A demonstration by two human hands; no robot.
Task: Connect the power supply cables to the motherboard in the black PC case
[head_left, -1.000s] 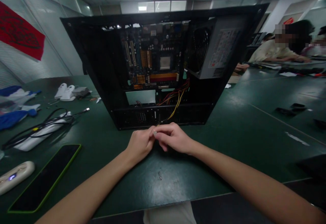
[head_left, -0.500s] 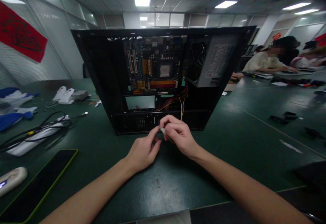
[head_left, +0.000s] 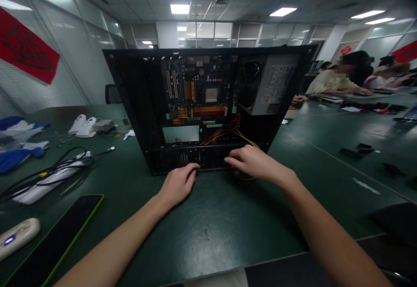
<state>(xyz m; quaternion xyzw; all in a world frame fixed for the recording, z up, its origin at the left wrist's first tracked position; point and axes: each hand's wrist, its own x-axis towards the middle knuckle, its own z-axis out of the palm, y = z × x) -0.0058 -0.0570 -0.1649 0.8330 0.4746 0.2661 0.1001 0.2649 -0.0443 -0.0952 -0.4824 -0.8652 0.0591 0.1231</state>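
Handling the yellow wires calls for slack and gentleness: they run from inside the computer case, standing on the table, to behind the right hand. The left hand lies at its lower edge (whether either hand's fingers clamp anything, one cannot tell).

From the middle of the open computer case, upright on the desk, the left hand lies at seven o'clock, the right hand at four beside yellow wires, the phone at eight.
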